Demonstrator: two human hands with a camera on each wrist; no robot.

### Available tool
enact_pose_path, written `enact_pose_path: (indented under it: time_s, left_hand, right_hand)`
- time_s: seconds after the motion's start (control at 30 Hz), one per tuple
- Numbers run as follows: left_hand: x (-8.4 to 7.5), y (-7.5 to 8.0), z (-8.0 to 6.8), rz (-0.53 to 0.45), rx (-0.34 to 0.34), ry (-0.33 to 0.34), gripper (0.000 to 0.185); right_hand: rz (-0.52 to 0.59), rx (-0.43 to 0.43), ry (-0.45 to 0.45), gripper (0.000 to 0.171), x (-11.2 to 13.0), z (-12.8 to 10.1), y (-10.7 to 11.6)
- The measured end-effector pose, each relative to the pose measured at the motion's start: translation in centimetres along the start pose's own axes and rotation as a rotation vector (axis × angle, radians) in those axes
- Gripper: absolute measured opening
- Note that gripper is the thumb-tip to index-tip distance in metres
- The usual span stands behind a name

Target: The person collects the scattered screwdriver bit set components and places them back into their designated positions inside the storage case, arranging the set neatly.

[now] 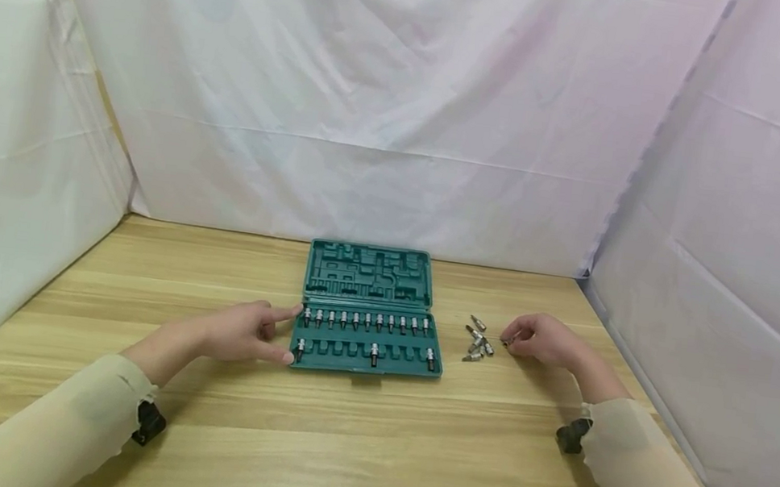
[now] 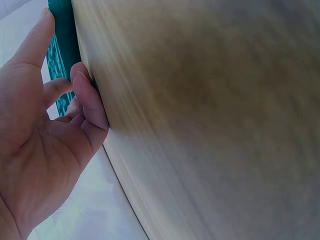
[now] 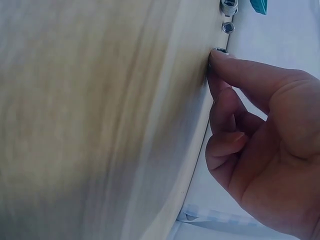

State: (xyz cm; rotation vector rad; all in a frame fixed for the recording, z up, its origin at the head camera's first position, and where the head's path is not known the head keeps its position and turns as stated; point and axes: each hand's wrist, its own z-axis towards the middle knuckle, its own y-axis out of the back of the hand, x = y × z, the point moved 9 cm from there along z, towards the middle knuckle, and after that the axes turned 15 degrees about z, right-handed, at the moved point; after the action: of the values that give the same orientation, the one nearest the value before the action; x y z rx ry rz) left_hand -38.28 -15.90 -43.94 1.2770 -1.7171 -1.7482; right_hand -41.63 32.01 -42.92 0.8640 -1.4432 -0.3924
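Note:
A green socket case (image 1: pixel 365 370) lies unfolded on the table. Several silver bit sockets (image 1: pixel 367 323) fill its upper row; three stand apart in its lower row, at the left end, middle and right end. My left hand (image 1: pixel 240 331) is at the case's left side, index finger by the hinge-side corner and straight thumb (image 2: pixel 37 40) at the near corner, other fingers bent. To the right of a small pile of bit sockets (image 1: pixel 476 342), my right hand (image 1: pixel 544 340) pinches one bit socket (image 3: pixel 220 50) between thumb and fingertips, low over the table.
The case's lid (image 1: pixel 372 274), with moulded recesses, lies back toward the rear curtain (image 1: pixel 377 112). White cloth also hangs along both sides of the wooden table (image 1: pixel 336 448). Loose bit sockets (image 3: pixel 228 27) lie just beyond the right fingertips.

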Motion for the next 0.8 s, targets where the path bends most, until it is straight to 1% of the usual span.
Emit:
enact_pose_path:
  time_s: [0.1,0.2,0.27,0.4,0.53,0.6,0.8]
  left_hand:
    - [0.0,0.0,0.0,0.003,0.0,0.002,0.096]
    - [0.0,0.0,0.0,-0.001,0.0,0.001,0.096]
    - [-0.1,0.1,0.0,-0.002,0.001,-0.002,0.096]
    - [0.0,0.0,-0.1,-0.003,0.002,-0.002,0.096]
    - [0.0,0.0,0.0,0.001,-0.001,0.0,0.097]
    - [0.0,0.0,0.0,0.003,0.0,-0.001,0.097]
    - [0.0,0.0,0.1,0.007,0.001,0.001,0.097]
  right_hand:
    - [-0.022,-0.003,0.005,0.015,0.0,0.0,0.2]
    - [-0.018,-0.02,0.014,0.014,0.2,-0.1,0.7]
    - [0.008,-0.04,0.031,0.015,0.7,-0.1,1.0]
    - [0.084,-0.06,0.067,0.022,1.9,0.0,1.0]
    - [0.211,-0.048,0.059,0.029,2.9,0.3,0.2]
    - [0.266,-0.035,0.067,0.029,3.6,0.6,-0.4]
    - [0.339,0.035,0.151,0.032,6.6,1.3,-3.0]
